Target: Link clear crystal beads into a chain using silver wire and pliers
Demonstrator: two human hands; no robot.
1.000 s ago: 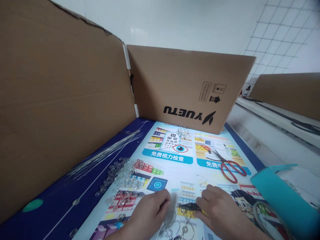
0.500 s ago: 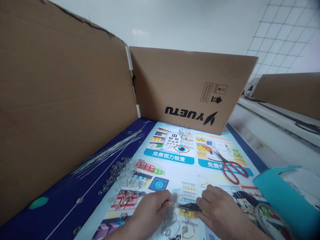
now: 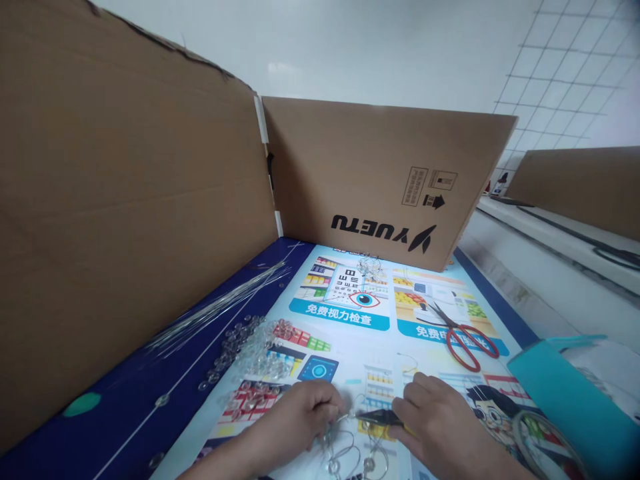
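Observation:
My left hand [image 3: 295, 421] is closed in a pinch on a thin wire with a clear bead near the bottom of the view. Just to its right, my right hand [image 3: 437, 421] grips small dark pliers [image 3: 376, 417] with yellow handles, the tip pointing left at the wire. Below the two hands lie looped wires with clear beads [image 3: 350, 457] on the printed poster mat [image 3: 345, 313]. A heap of clear beads [image 3: 253, 353] lies left of my left hand.
Red-handled scissors [image 3: 463, 337] lie on the mat at the right. A bundle of straight wires [image 3: 220, 303] runs along the left cardboard wall [image 3: 125, 200]. A cardboard panel [image 3: 380, 173] closes the back. A teal container [image 3: 570, 393] sits at the right. Small wire pieces [image 3: 370, 268] lie far back.
Both hands have stayed close together with the pliers at the wire. The view has shifted slightly, and the left hand has dropped a little lower.

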